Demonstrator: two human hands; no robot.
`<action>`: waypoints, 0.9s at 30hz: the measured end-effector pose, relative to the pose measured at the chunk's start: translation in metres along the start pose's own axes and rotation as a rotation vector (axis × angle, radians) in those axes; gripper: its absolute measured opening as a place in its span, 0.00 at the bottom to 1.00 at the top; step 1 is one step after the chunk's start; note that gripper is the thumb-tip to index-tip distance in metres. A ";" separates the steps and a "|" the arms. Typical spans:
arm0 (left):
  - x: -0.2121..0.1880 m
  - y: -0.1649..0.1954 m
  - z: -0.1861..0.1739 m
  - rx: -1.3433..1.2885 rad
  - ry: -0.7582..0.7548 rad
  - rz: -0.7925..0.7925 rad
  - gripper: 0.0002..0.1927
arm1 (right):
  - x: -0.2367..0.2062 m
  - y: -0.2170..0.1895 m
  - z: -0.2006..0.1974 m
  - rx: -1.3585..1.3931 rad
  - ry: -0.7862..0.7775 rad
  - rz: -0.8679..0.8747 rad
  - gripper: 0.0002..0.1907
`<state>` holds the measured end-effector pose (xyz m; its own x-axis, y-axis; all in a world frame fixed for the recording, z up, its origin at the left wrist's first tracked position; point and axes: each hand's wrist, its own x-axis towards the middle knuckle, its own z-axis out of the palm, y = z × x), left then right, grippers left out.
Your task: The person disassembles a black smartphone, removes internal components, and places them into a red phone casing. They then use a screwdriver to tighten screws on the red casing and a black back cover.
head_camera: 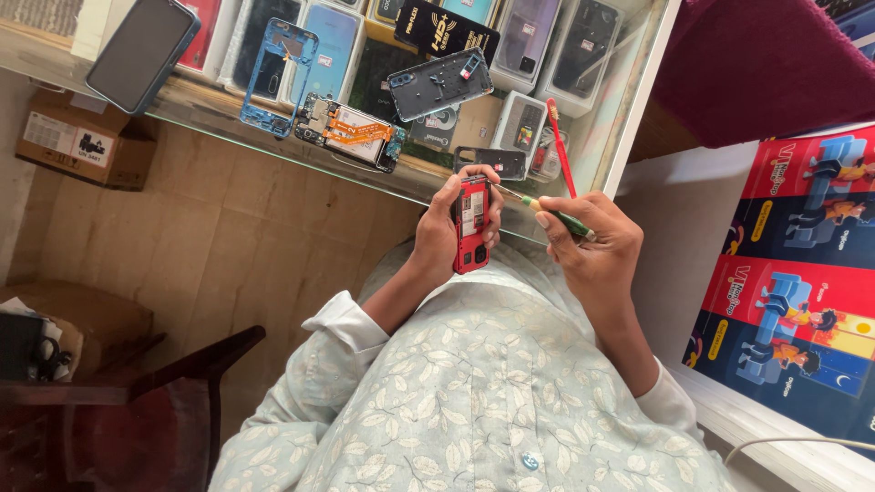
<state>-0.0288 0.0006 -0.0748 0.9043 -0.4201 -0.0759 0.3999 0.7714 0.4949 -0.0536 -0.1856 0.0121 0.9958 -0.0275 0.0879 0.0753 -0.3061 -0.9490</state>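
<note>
Red phone (471, 223), back cover off, innards bared, upright in left hand (447, 232), fingers wrapped around it. Right hand (592, 246) fingers pinch green-handled screwdriver (556, 215), tip at phone's top edge.

Before you, a glass counter (210, 107) bears a blue phone frame (276, 77), an opened circuit board (351, 134) and a red toothbrush (560, 146); far left, a cardboard box (77, 141).

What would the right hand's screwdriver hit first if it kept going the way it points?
The red phone in the left hand. The right hand aims the screwdriver at its top edge, the tip almost touching.
</note>
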 end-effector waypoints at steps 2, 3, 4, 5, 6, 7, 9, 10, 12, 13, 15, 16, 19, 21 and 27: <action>-0.001 0.000 0.000 0.018 0.010 -0.005 0.23 | 0.000 -0.003 0.000 -0.051 0.002 -0.023 0.08; -0.001 -0.001 0.001 0.042 0.011 0.003 0.23 | 0.000 -0.005 -0.001 -0.084 0.007 -0.019 0.08; -0.001 -0.001 0.000 0.066 0.011 0.011 0.23 | 0.000 -0.007 -0.001 -0.118 0.012 -0.016 0.08; -0.001 -0.001 0.000 0.091 0.011 0.020 0.23 | 0.000 -0.008 -0.001 -0.151 0.018 -0.014 0.08; 0.000 -0.001 -0.001 0.108 0.011 0.024 0.23 | 0.000 -0.010 -0.001 -0.226 0.021 -0.075 0.08; 0.000 -0.002 -0.001 0.124 0.010 0.027 0.23 | -0.001 -0.011 -0.002 -0.303 0.024 -0.135 0.08; 0.002 -0.004 -0.004 0.163 0.005 0.044 0.23 | -0.001 -0.013 -0.002 -0.395 0.029 -0.175 0.08; 0.003 -0.005 -0.005 0.188 0.002 0.057 0.23 | -0.001 -0.012 -0.002 -0.410 0.032 -0.155 0.09; 0.003 -0.008 -0.008 0.253 0.012 0.067 0.22 | -0.002 -0.009 -0.001 -0.422 0.038 -0.156 0.09; 0.004 -0.009 -0.009 0.294 0.022 0.066 0.22 | -0.001 -0.006 -0.001 -0.419 0.044 -0.183 0.09; 0.009 -0.011 -0.012 0.356 0.037 0.060 0.22 | 0.002 0.002 0.001 -0.429 0.044 -0.198 0.08; 0.010 -0.012 -0.014 0.372 0.048 0.048 0.22 | 0.004 0.006 0.003 -0.443 0.034 -0.178 0.07; 0.014 -0.016 -0.016 0.384 0.076 0.010 0.20 | 0.006 0.021 0.006 -0.462 0.014 -0.130 0.06; 0.016 -0.018 -0.016 0.379 0.093 -0.012 0.20 | 0.006 0.029 0.007 -0.437 0.000 -0.117 0.08; 0.019 -0.020 -0.016 0.421 0.132 -0.116 0.19 | 0.009 0.057 0.013 -0.518 0.010 -0.058 0.12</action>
<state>-0.0170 -0.0156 -0.1002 0.8794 -0.4066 -0.2477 0.4288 0.4503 0.7832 -0.0399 -0.1911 -0.0450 0.9899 -0.0051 0.1414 0.0917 -0.7380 -0.6685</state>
